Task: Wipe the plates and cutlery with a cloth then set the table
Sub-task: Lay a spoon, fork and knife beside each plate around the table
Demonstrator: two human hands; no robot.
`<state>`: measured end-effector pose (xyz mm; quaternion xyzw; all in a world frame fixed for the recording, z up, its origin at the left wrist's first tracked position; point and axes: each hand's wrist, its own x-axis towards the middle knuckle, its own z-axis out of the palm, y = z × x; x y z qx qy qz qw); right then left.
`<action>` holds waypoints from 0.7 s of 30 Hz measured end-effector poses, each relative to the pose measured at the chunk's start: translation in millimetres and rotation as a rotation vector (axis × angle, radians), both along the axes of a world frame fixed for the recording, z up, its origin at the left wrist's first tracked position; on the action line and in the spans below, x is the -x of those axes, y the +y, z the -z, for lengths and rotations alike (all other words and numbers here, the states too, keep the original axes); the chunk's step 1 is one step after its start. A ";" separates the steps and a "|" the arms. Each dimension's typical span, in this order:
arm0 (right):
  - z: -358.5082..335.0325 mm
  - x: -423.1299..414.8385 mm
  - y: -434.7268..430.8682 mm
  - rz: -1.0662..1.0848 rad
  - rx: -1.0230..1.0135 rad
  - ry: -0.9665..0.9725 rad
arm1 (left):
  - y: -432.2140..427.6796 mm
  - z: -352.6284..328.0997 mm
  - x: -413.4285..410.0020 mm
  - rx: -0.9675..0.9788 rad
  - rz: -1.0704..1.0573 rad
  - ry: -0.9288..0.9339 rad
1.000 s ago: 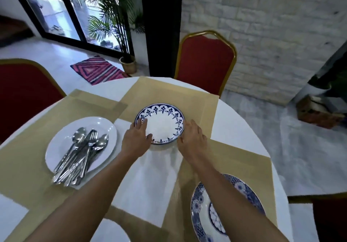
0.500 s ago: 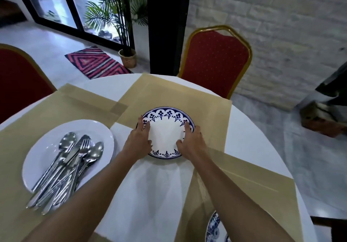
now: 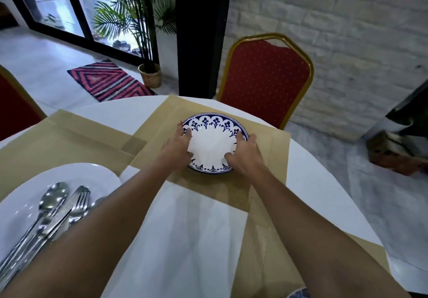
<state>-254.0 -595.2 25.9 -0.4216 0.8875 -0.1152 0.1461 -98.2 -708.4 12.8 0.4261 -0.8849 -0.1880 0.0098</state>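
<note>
We hold the blue-patterned plate [image 3: 212, 146] by both sides: our left hand [image 3: 178, 145] grasps the left rim and our right hand [image 3: 245, 156] the right rim, thumbs lying over onto the white face. The plate sits over the far tan placemat [image 3: 261, 182] in front of the red chair [image 3: 264, 82], on the mat or just above it; we cannot tell which.

The setting-down looks nearly finished, but several things could go wrong. If we push the plate forward rather than lift it, the placemat may slide on the white worktop [image 3: 324, 193] and ride over the mat beside it. Our thumbs on the wiped face may leave marks. Our left forearm also passes close over the cutlery [image 3: 53, 207] piled on the white plate [image 3: 92, 177], and a careless pull back could knock it off.
</note>
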 end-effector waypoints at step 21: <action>-45.2 -123.2 18.7 -0.261 0.056 0.096 | 32.6 -85.9 -152.5 0.227 -0.165 -0.171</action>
